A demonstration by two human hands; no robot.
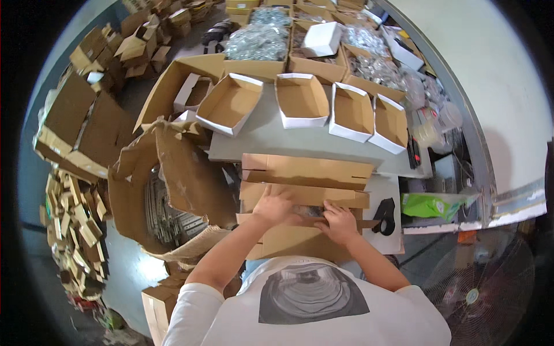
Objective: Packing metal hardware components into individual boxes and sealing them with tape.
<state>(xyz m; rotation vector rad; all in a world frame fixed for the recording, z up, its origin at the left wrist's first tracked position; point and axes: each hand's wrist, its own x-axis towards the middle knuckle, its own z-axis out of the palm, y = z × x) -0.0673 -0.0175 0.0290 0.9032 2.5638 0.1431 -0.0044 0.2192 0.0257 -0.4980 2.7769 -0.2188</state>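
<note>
In front of my body lies a long brown cardboard box (309,167) with its flaps raised. My left hand (276,206) grips the left part of its middle flap, fingers over the board and thumb toward the opening. At the right side of the opening, my right hand (339,222) holds the box's near flap between bent fingers and thumb. Something shiny shows in the narrow gap between my hands, too small to make out. Just right of the box rests a black object (385,217) that looks like a tape dispenser.
Several white-edged open trays (302,99) stand along the grey table (271,141). A big torn carton (135,213) of metal parts is on the left. Cartons of plastic-bagged parts (257,43) fill the back. A floor fan (472,296) stands at lower right, below a green bag (428,206).
</note>
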